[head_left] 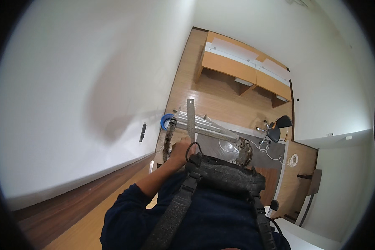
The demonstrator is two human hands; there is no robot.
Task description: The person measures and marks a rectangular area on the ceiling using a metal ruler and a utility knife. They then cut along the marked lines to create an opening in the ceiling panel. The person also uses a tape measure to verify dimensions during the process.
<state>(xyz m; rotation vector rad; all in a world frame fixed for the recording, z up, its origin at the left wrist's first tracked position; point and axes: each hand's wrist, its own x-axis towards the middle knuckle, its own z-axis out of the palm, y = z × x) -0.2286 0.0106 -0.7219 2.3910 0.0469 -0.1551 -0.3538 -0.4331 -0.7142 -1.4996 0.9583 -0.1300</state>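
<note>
My left hand is closed around the lower end of a flat steel ruler, which points away from me and has a hole near its far end. Part of the fingers is hidden behind a black cable loop. Just beyond the hand stands an aluminium stepladder, its worn, dark-stained side parts to the left and right of me. My right hand does not show; a black harness pouch and my dark blue clothing fill the lower middle.
A white wall rises close on my left, with a dark socket plate. A blue coil lies beside the ladder. Farther off are a wooden desk, a black swivel chair and a coiled white cable.
</note>
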